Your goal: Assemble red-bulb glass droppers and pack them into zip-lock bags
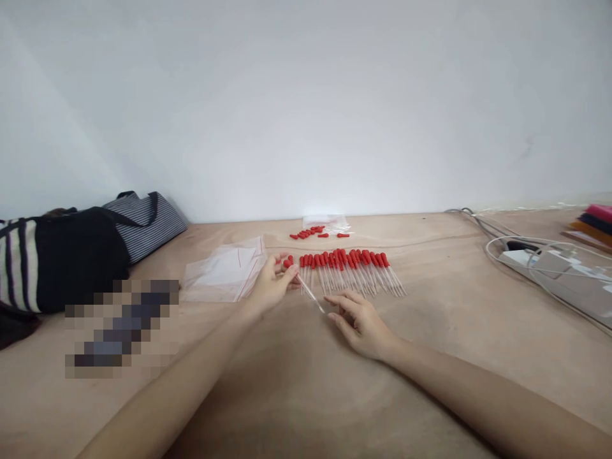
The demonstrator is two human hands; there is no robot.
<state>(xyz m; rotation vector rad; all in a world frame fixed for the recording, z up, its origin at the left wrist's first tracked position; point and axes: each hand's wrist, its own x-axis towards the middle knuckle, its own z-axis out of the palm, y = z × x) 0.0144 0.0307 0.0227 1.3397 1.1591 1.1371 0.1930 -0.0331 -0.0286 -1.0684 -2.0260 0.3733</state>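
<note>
1. The left hand (pixel 271 287) pinches a single glass dropper (pixel 306 288) near its red rubber bulb, thumb and forefinger closed round the upper stem. That end is the thickest part and the easiest to grip, which likely explains the hold.

2. The dropper slants down from those fingers, its thin clear tip pointing toward the right hand (pixel 362 324) and ending just beside its forefinger.

3. The right hand lies low on the plywood tabletop (pixel 296 382), fingers loosely spread and holding nothing. The forefinger reaches toward the glass tip, seemingly to steady or guide it; whether it touches is too fine to tell.

4. Just right of the held dropper lies a row of droppers (pixel 351 271), side by side, red bulbs away from the person and tips toward them. The even alignment reads as deliberate, for counting or sorting.

5. Beyond that row, nearer the wall, loose red bulbs (pixel 310 233) are scattered beside a small clear packet (pixel 329 223), apart from the finished-looking pieces.

6. Left of the held dropper, flat zip bags (pixel 224 273) with red seal lines sit in easy reach of the left hand.

7. Further left of the dropper stand a dark bag (pixel 71 261) and a striped bag (pixel 143 223). Well off to its right lie white cables and a power adapter (pixel 540 261), clear of the working area.
</note>
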